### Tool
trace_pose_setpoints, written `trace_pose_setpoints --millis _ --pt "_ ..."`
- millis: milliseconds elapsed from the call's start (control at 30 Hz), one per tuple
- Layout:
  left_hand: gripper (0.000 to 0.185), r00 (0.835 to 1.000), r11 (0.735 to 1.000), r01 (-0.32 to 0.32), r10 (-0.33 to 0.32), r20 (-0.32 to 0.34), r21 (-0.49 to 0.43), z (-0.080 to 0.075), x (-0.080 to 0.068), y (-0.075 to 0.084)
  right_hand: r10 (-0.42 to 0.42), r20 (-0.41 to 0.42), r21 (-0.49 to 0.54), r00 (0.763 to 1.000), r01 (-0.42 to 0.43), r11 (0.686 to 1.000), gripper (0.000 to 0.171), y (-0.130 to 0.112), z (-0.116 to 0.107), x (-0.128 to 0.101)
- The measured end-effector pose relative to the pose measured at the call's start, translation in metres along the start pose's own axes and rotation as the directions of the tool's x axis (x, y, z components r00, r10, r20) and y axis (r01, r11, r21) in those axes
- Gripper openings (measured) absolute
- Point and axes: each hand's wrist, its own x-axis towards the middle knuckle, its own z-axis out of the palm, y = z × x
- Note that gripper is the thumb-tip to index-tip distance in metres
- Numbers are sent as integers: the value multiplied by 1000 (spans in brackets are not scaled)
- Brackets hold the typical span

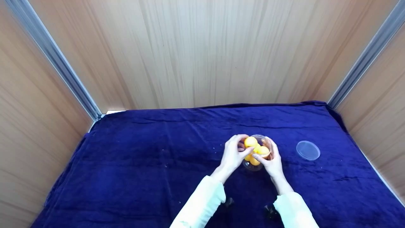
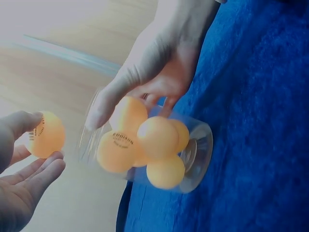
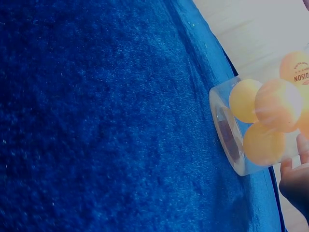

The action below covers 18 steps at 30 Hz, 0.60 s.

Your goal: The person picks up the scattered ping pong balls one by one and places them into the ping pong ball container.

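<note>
A clear plastic jar (image 1: 252, 167) holds several orange ping-pong balls (image 2: 162, 136). My right hand (image 1: 274, 161) grips it around the upper side, thumb on the near side. In the left wrist view that thumb lies across the jar's wall near the rim. My left hand (image 1: 232, 154) pinches one orange ping-pong ball (image 2: 47, 135) between thumb and fingers, beside the jar's mouth and apart from it. Through the wall in the right wrist view, balls (image 3: 264, 143) show stacked above the jar's base (image 3: 228, 135). Part of the right hand is hidden behind the jar.
A round clear lid (image 1: 308, 150) lies flat on the dark blue cloth (image 1: 126, 164), to the right of the jar. Wood-grain panels (image 1: 196, 53) stand behind and at both sides, joined by metal corner posts (image 1: 60, 60).
</note>
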Motion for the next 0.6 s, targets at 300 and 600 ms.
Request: trace_pose_setpoints --millis 300,600 --pt "33 1000 999 7 -8 18 54 15 7 -1 45 -13 20 999 -45 999 80 0 -1 0" --pt "30 1000 999 26 -25 15 -27 13 4 -3 91 -33 7 995 -91 996 78 -28 9 -2"
